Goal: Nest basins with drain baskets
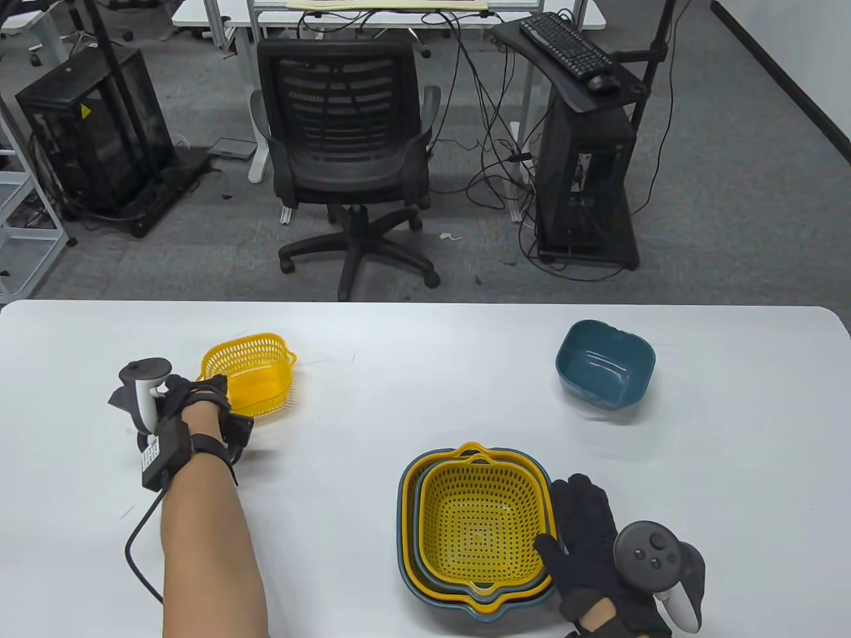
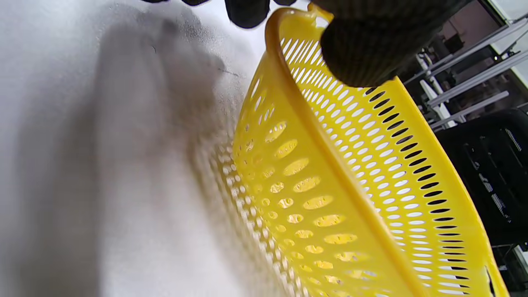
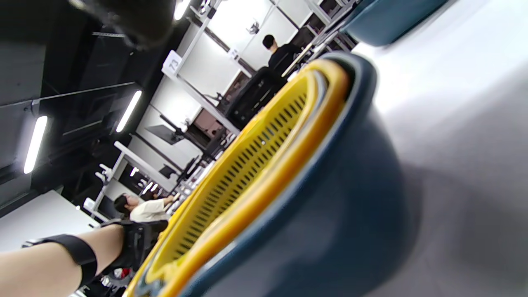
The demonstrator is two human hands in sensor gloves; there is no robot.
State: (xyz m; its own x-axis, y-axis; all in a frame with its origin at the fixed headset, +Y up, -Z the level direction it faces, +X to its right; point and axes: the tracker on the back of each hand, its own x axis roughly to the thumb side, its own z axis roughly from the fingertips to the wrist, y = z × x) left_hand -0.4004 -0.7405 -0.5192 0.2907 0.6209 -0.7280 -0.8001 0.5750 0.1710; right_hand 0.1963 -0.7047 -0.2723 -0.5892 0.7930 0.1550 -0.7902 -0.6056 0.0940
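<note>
A small yellow drain basket [image 1: 249,371] sits tilted at the table's left. My left hand [image 1: 214,393] grips its near rim; in the left wrist view the thumb [image 2: 363,49] lies inside the rim of the basket [image 2: 350,185] and other fingers outside. A nested stack of blue basins [image 1: 403,531] and yellow baskets [image 1: 475,525] stands front centre. My right hand [image 1: 565,522] lies open and flat against the stack's right side, thumb at the rim. A small blue basin [image 1: 605,362] stands empty at the far right. The right wrist view shows the stack's wall [image 3: 321,198].
The white table's far edge [image 1: 425,304] runs across the middle of the table view. Beyond it stand an office chair [image 1: 346,146] and equipment racks. A cable [image 1: 136,551] trails from my left wrist over the table.
</note>
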